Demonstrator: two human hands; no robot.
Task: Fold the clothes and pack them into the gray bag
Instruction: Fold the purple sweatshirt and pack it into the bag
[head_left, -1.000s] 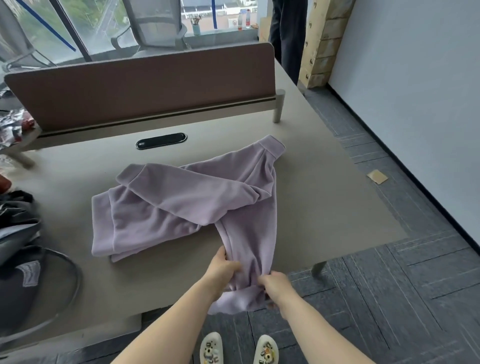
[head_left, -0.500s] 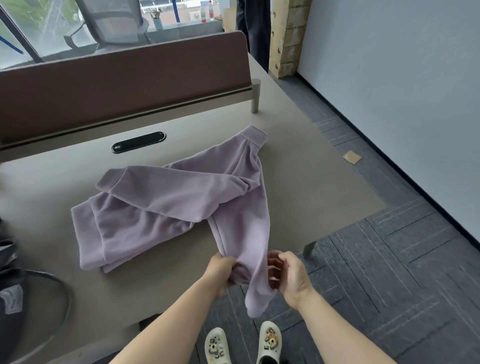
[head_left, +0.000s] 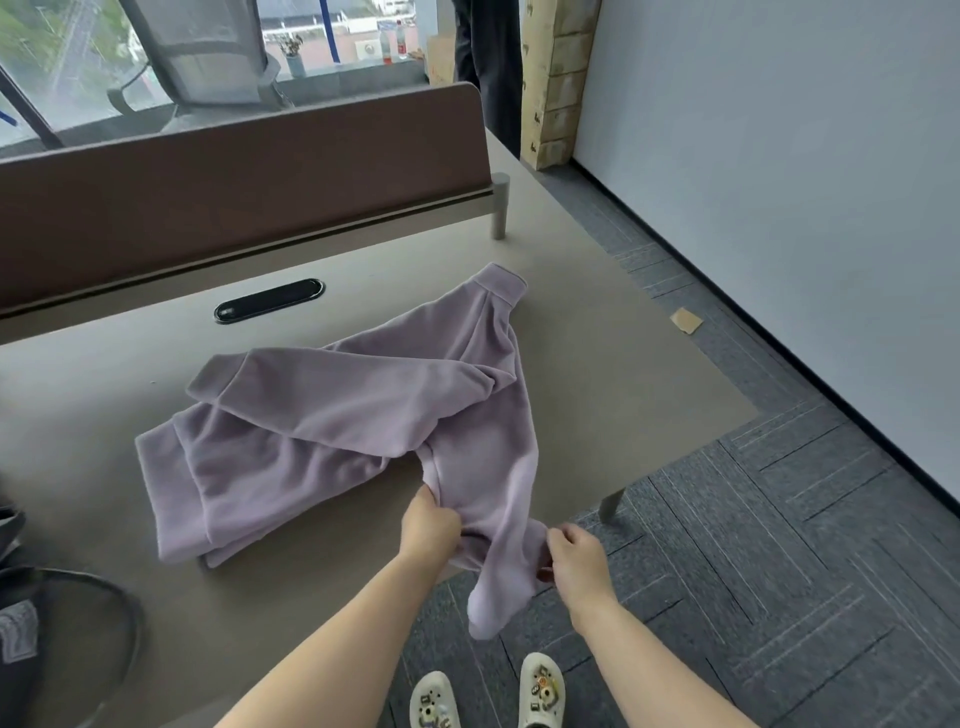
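Soft daylight, slight wide-angle distortion

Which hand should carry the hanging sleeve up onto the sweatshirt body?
Right, probably. The right hand pinches the sleeve near its free hanging end, off the table edge. The left hand grips higher, near the fold line, better placed to anchor.

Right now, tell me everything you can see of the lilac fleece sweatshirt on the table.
The lilac fleece sweatshirt is soft and plain, with ribbed cuffs and hem. It lies partly folded on the beige table, one sleeve crossed over the body, its collar toward the far edge. The other sleeve hangs off the near edge, gripped by the left hand and pinched by the right hand.
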